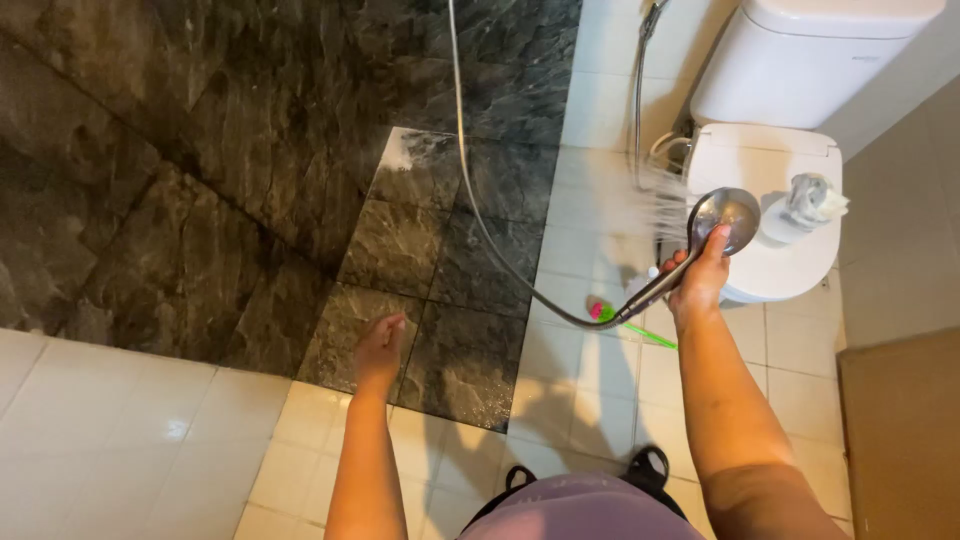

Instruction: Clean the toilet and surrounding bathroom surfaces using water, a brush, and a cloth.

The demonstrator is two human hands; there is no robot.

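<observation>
The right hand is gripping the handle of a round, chrome-coloured metal shower head, its fingers wrapped fully around the handle, and is holding it up in front of the white ceramic toilet. Fine jets of water are spraying from the shower head's face toward the left, over the white tiled wall beside the toilet. A flexible silver metal hose is running from the handle's lower end, curving down near the floor and rising along the dark marbled stone wall to the top of the frame. The left hand is reaching forward with nothing in it, fingers loosely extended and close together, hovering over the dark marbled floor tiles. On the closed toilet lid a white toilet paper roll is lying on its side, and the white cistern is standing behind it. A small pink and green plastic brush is lying on the pale square floor tiles just below the shower handle. At the bottom edge, the person's dark sandals are showing on the pale tiles.
</observation>
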